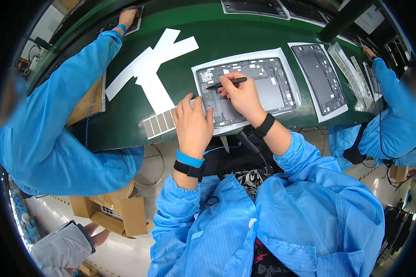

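Laptop base cover [254,87], grey, inner side up, is laid on a white sheet [199,69] on the green conveyor belt [125,120], directly ahead of both hands. Its long axis runs left-right, tilted a bit up toward the right. Right hand [240,94] is rested on the cover's middle, fingers clenched round a black stylus-like tool [226,83]; tool is held nearly level, tip pointed left at the cover's upper-left area, approx. Left hand [193,123] is pressed flat on the cover's near-left corner, fingers released, nothing gripped. Right hand is nearer the work spot; cover interior lies just beyond & left of its fingertips. Strip of small grey pads [158,123] sits just left of the left hand. Second cover [320,77] lies to the right. Co-workers' blue sleeves are seen either side.
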Tool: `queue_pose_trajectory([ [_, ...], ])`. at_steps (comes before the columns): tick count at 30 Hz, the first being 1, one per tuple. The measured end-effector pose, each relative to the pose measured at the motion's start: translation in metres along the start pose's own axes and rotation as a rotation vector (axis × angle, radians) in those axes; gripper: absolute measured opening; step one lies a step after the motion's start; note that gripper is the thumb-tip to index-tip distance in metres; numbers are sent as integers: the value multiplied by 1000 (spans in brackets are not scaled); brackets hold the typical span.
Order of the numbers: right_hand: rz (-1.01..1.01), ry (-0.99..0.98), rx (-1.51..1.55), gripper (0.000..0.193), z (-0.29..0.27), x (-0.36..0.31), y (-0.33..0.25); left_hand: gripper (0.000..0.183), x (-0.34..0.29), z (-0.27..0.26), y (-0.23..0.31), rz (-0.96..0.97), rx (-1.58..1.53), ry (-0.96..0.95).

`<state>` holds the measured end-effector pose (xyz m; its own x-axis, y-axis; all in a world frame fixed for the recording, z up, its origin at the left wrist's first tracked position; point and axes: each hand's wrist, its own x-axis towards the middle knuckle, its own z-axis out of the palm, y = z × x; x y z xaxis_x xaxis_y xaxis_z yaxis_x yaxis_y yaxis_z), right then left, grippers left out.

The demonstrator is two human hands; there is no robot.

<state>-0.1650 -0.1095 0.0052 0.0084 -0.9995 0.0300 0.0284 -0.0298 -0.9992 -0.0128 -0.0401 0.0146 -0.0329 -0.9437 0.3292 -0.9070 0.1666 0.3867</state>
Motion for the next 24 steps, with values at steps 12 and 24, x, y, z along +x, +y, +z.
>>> queue_pose_trajectory([
  [12,-29,-2,-63,21,1,0,2,39,5,1,2,-4,-1,-2],
  [24,-66,51,-131,32,-1,0,1,58,24,13,13,46,320,9],
])
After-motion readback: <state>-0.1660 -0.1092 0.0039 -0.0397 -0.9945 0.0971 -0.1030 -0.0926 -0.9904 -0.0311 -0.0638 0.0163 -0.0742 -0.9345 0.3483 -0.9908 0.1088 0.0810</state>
